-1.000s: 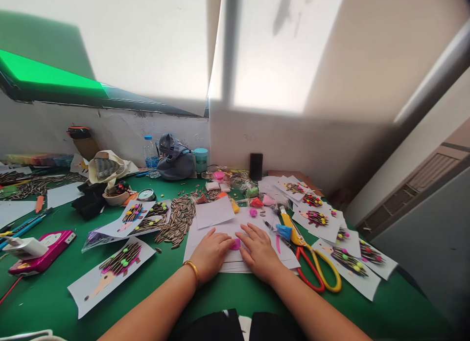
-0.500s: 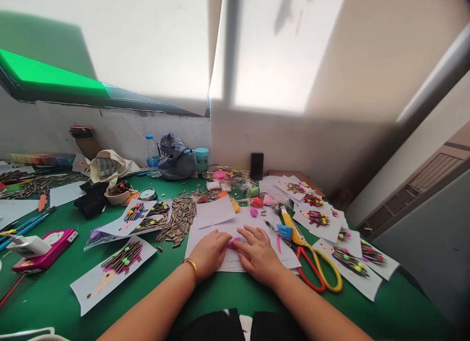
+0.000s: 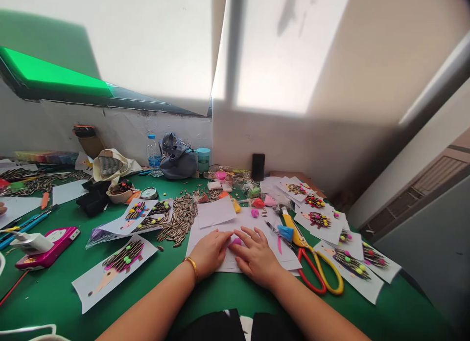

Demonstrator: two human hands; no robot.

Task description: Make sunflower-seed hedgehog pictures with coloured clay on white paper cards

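Observation:
White paper sheets [image 3: 257,216] lie on the green table in front of me, and a small piece of pink clay [image 3: 236,241] sits on them between my hands. My left hand [image 3: 211,251], with a gold bangle at the wrist, rests palm down on the paper, its fingertips at the clay. From the other side my right hand [image 3: 255,253] touches the clay, its fingers spread flat. The palms partly hide the clay. A small magenta ball [image 3: 254,213] lies further back on the paper, and a thin pink strip [image 3: 279,245] is right of my right hand.
Red-and-yellow scissors [image 3: 312,255] and a blue clay packet [image 3: 285,232] are at the right, near several hedgehog pictures [image 3: 318,219]. Sunflower seeds [image 3: 179,216] are heaped left of the paper. A phone [image 3: 258,166] leans on the wall. Fingers of another person show at the far left edge.
My right hand has shifted slightly left over the pink clay, its fingertips nearer my left hand. The whole view has moved a little. Another person's fingers have appeared at the left edge.

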